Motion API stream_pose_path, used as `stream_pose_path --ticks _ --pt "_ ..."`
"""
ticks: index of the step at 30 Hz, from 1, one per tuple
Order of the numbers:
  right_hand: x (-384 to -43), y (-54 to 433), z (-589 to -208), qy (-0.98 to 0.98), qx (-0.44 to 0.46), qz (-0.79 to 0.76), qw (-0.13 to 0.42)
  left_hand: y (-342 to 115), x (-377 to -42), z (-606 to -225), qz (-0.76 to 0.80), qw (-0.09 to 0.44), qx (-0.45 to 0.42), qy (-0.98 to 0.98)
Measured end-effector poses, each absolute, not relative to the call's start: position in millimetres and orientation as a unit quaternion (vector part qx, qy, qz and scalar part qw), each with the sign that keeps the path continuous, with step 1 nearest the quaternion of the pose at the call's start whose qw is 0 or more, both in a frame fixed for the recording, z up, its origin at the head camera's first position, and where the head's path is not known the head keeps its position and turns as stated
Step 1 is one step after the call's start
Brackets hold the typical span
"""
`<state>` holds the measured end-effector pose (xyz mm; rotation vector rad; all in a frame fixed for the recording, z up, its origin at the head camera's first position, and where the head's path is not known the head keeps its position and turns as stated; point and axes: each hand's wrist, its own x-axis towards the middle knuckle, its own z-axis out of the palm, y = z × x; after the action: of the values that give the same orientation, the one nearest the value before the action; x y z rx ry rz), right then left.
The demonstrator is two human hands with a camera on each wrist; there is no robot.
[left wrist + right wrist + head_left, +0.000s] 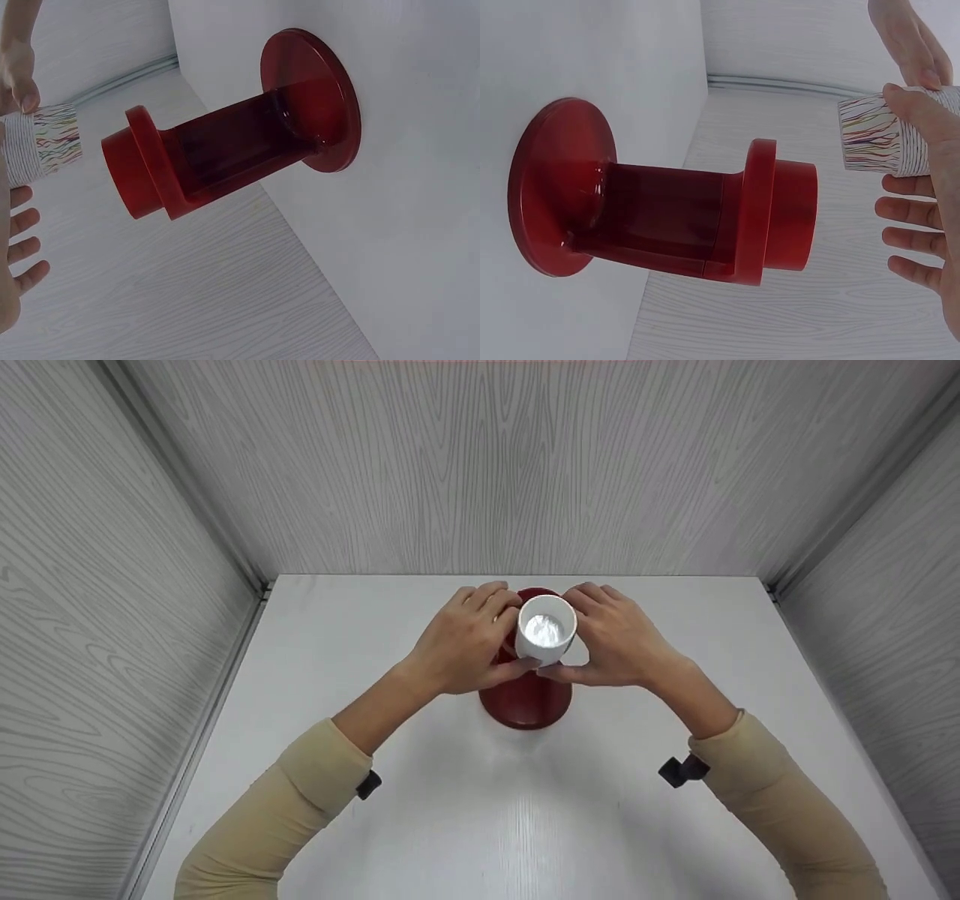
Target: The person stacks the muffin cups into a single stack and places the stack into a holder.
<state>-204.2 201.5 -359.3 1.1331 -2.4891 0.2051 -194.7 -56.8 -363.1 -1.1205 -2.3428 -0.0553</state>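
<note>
Between both hands is a stack of white paper cups (pixel 537 653), nested together, with wavy coloured lines on the outer one. My left hand (pixel 469 641) holds the stack from the left, thumb along its near side. From the right my right hand (pixel 619 641) grips the same stack, and the two thumb tips nearly meet. In both wrist views the other fingers stretch beyond the cups. A glossy red stand (pixel 240 142) with a round base, an open-fronted column and a ringed top stands below. The stack (pixel 877 135) is apart from the stand's top.
The stand is on a white table (pixel 360 825) near its back edge. Grey wood-grain panels (pixel 480 465) enclose the table at the back and both sides. Small black devices (pixel 684 771) sit at the sleeve cuffs.
</note>
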Motion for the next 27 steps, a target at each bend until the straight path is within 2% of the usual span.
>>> stream_pose_path --ticks 8,27 --pt "-216 197 -350 -0.891 0.402 0.07 0.2 -59 -208 -357 -0.044 0.265 -0.406 -0.874" --pt "-238 200 -348 -0.907 0.378 0.092 0.164 -55 -232 -354 -0.055 0.244 -0.395 -0.884"
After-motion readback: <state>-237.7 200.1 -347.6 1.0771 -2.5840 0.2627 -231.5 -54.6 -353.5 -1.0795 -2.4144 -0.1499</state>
